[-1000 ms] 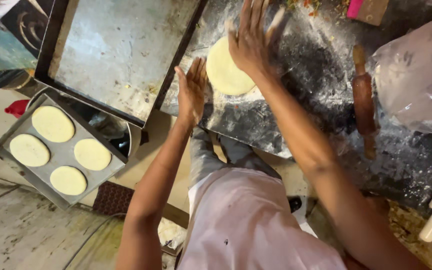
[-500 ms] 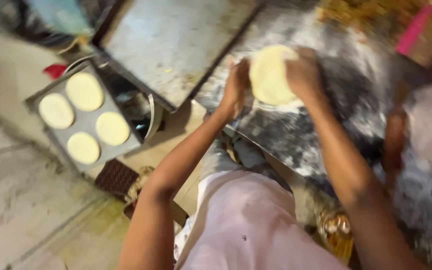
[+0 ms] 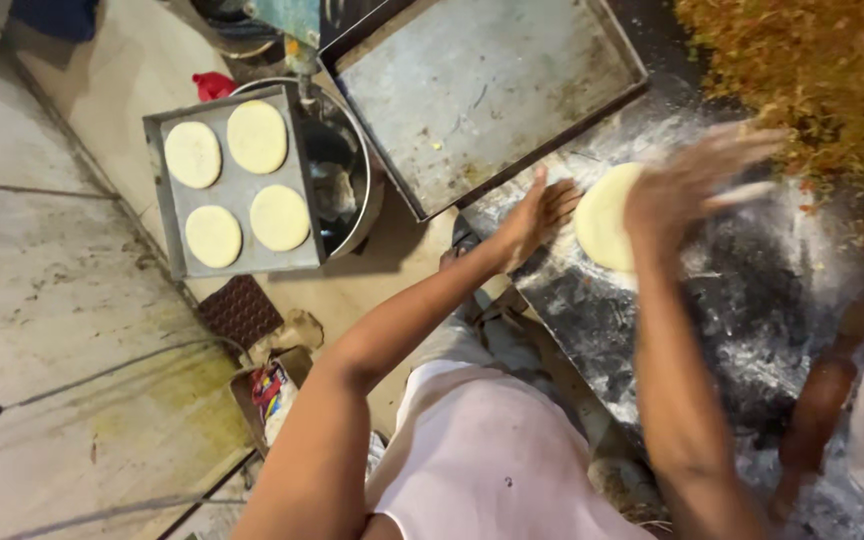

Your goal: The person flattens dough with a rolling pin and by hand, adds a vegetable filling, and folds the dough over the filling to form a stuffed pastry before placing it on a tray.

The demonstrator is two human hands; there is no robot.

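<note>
Floured dark worktop (image 3: pixel 752 300) beside metal tray (image 3: pixel 482 90); concrete floor (image 3: pixel 42 300).

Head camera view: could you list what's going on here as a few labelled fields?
Left hand: left hand open, fingers at the dough disc edge
Right hand: right hand blurred, spread over the disc
Surface: floured dark worktop
Small tray: four flat dough rounds, resting on a metal pot
Large tray: holds no dough
</note>
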